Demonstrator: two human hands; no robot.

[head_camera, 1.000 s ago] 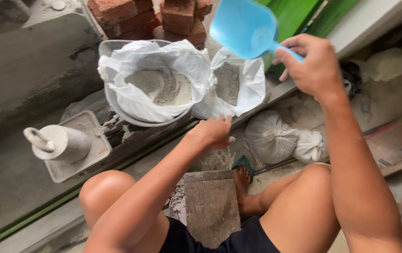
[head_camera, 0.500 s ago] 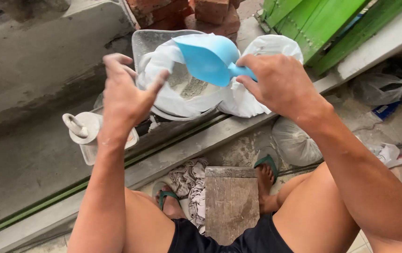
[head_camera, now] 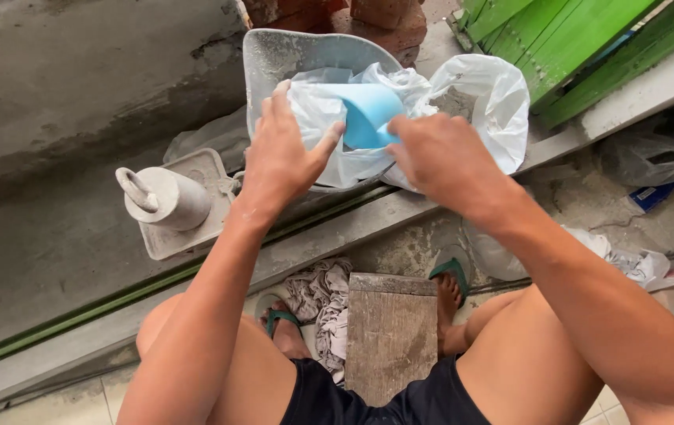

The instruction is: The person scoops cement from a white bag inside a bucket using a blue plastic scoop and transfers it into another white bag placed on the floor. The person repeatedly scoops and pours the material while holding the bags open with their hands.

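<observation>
Left hand [head_camera: 280, 161]: grips the near edge of the white plastic bag [head_camera: 329, 149], fingers spread, which holds the bag mouth open.
Right hand [head_camera: 439, 161]: clenched round the handle of the blue scoop [head_camera: 368, 114]; the scoop bowl points down into the bag.
Blue scoop: inside the bag mouth, between both hands.
Bag support: the bag sits in a grey metal basin [head_camera: 282, 55], which keeps it upright.
Second bag [head_camera: 486, 94]: just beside the first, open, on the ledge.
Grey weight [head_camera: 165, 198]: on a small tray, left of the basin, apart from the hands.
Wooden stool [head_camera: 390, 330]: between the feet.
</observation>
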